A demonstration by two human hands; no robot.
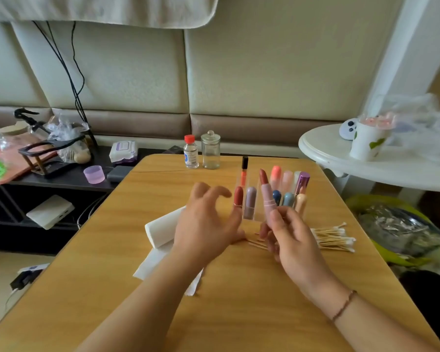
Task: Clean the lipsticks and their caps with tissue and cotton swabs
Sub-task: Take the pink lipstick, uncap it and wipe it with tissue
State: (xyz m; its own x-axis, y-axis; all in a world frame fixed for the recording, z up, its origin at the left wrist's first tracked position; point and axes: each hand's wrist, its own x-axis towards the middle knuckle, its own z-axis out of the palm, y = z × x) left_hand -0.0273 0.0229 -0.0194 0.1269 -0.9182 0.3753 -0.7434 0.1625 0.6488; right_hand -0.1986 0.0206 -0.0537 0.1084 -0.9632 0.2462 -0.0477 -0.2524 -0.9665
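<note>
My right hand (287, 235) holds a pink lipstick (267, 196) upright above the table, its cap on. My left hand (208, 222) hovers just left of it with loosely curled fingers and holds nothing. Under the left hand lies white tissue (160, 232), partly folded. A pile of cotton swabs (333, 238) lies right of my right hand. Behind the hands a clear organiser (252, 199) holds several lipsticks, among them a red one (238, 196), a mauve one (250, 201) and a purple metallic one (302, 182).
A small bottle with a red cap (190, 152) and a glass jar with a lid (210, 151) stand at the far edge of the wooden table (112, 275). A cluttered dark shelf (61, 174) is left, a white round table (366, 161) right.
</note>
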